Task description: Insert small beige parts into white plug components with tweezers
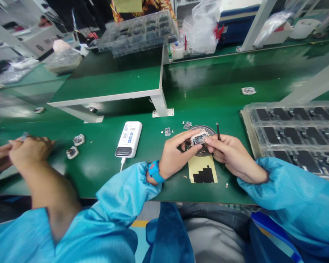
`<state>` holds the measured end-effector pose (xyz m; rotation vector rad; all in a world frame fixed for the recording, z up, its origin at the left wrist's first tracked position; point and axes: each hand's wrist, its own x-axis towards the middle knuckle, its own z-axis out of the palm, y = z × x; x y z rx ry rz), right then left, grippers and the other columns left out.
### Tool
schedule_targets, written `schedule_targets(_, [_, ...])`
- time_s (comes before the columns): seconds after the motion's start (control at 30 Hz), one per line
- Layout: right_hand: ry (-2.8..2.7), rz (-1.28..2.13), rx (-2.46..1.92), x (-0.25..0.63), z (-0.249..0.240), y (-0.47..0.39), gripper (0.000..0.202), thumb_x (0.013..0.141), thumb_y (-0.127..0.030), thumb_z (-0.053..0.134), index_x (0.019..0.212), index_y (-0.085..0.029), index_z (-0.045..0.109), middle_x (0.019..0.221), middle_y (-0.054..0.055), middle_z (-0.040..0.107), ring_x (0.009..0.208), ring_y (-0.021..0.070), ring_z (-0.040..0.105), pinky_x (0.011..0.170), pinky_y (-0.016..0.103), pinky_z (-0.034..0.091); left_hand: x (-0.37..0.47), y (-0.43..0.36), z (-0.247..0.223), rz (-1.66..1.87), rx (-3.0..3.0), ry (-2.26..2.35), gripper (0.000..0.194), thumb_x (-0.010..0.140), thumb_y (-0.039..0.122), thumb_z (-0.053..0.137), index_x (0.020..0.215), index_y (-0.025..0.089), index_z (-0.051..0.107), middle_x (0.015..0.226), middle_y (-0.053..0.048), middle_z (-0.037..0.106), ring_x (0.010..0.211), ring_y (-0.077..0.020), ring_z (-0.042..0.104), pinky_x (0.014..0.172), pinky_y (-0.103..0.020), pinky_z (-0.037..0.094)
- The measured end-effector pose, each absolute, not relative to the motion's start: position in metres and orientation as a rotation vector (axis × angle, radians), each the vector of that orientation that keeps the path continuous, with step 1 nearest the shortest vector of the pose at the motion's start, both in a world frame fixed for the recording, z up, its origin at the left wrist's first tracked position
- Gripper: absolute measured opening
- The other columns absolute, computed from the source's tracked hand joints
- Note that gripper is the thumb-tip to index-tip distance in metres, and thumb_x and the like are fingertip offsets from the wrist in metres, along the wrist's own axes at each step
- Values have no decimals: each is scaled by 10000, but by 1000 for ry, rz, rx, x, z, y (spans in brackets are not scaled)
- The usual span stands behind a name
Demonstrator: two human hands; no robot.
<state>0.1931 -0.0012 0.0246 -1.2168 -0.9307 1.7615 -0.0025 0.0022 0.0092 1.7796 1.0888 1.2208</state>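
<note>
Above a round grey dish [207, 128], my left hand [178, 153] is closed on a small white-framed electronic part [197, 138], thumb and fingers at its edges. My right hand [230, 153] pinches at the part's right side and also holds a thin dark tool [218, 131], its upper end sticking up. A blue band circles my left wrist. Below the dish lies a yellow sheet [192, 171] with black stepped pieces. Two small clear parts [167, 131] rest just left of the dish.
A white power bank [130, 137] with a cable lies left of my left hand. Clear trays of dark parts [283, 133] stand at right. A raised green shelf [112, 78] is behind. Another person's hands [30, 148] work at far left, near two small white parts [78, 140].
</note>
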Motion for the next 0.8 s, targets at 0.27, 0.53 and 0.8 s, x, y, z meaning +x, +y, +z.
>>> schedule_targets(0.27, [-1304,1162,-1233,193,15,2,355,738,-410,880,954,-220,672,867,15,677,750,137,614,658,260,512,-2,1,12,1180,1543,1105,431,860,366,800,1267,239,739,1118,-63,768,776,-164,671,688,-306,572])
schedule_targets(0.53, [-1343,1204,-1105,190,7,1,370,765,-404,863,1026,-234,662,997,34,720,940,192,687,876,337,575,1,-1,9,1098,1341,957,464,839,365,822,1279,245,735,1132,-67,760,949,-226,722,864,-378,622])
schedule_targets(0.8, [-1450,1116,-1046,196,15,-4,410,866,-381,776,1228,-250,633,1110,65,698,935,174,687,777,296,577,1,-2,11,1091,1226,871,518,817,367,845,1293,203,723,1168,-94,757,1025,-250,734,903,-367,630])
